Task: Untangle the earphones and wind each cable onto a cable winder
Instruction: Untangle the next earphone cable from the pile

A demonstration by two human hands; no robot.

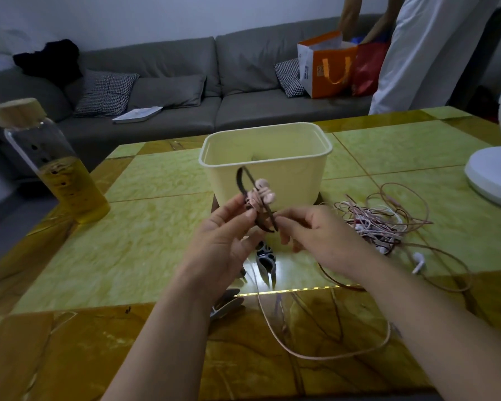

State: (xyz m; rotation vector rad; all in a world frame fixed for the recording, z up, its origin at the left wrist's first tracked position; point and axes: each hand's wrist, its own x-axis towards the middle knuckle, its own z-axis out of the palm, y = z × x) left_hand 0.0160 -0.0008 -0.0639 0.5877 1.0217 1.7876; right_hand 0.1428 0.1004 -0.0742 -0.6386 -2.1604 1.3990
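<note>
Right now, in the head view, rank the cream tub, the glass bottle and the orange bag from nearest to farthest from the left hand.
1. Cream tub, just beyond the left hand.
2. Glass bottle, at the table's left edge.
3. Orange bag, far back on the sofa.

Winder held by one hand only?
No, the left hand and right hand both pinch the winder in front of the tub.

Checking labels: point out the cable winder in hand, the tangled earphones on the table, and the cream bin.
cable winder (239, 182): head view, dark upper loop.
tangled earphones (370, 224): head view, middle of the heap.
cream bin (298, 175): head view, front wall.
</note>
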